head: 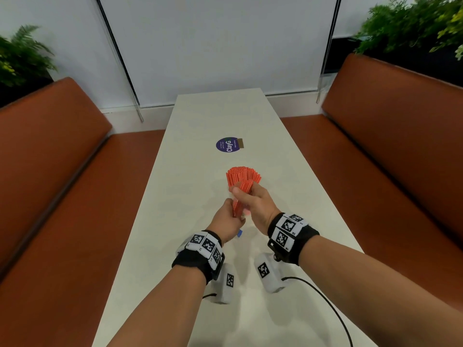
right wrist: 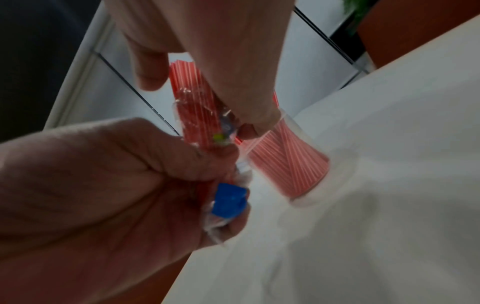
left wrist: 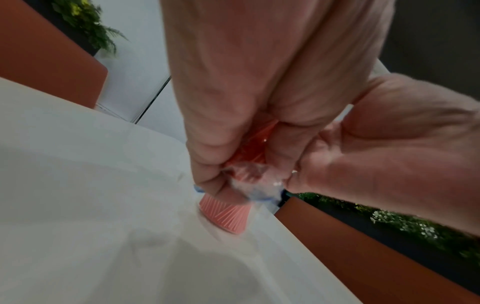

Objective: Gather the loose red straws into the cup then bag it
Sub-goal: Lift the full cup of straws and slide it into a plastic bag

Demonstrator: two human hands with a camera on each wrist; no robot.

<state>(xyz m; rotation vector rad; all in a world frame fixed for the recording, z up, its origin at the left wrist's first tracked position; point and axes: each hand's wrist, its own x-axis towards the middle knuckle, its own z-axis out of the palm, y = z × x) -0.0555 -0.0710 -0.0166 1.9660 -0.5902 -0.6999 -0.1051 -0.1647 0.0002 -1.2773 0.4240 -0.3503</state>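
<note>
Stage: we judge that we are in the gathering part. Most red straws already stand in the clear cup (right wrist: pixel 291 164) on the white table (head: pixel 250 116), and nothing is bagged yet.

Straws in cup: one large bundle (head: pixel 244 174), fanned out at the top. It is too dense to count.

Straws in hands: one smaller bundle (right wrist: pixel 197 107), wrapped in a crinkled clear plastic sleeve (right wrist: pixel 228 214) with a blue patch (right wrist: pixel 230 200) near its lower end. It is held just in front of the cup and above the table, not inside the cup.

Left hand: our left hand (head: pixel 229 220) is clenched around the lower end of the wrapped bundle, at the blue patch.

Right hand: our right hand (head: pixel 253 202) pinches the upper part of the same bundle; its fingers (right wrist: pixel 259 119) press on the plastic close to the cup rim.

Done: the main mass of straws is in the cup. We see no loose straw lying on the table.

Left: we think the held bundle must come out of the sleeve and go into the cup, then the cup goes into a bag.

Bag: we cannot tell whether the clear sleeve is the bag for the task. No other bag is visible.

Count: one cup, two straw bundles, one plastic sleeve, one round purple sticker (head: pixel 227 145) further along the table.
</note>
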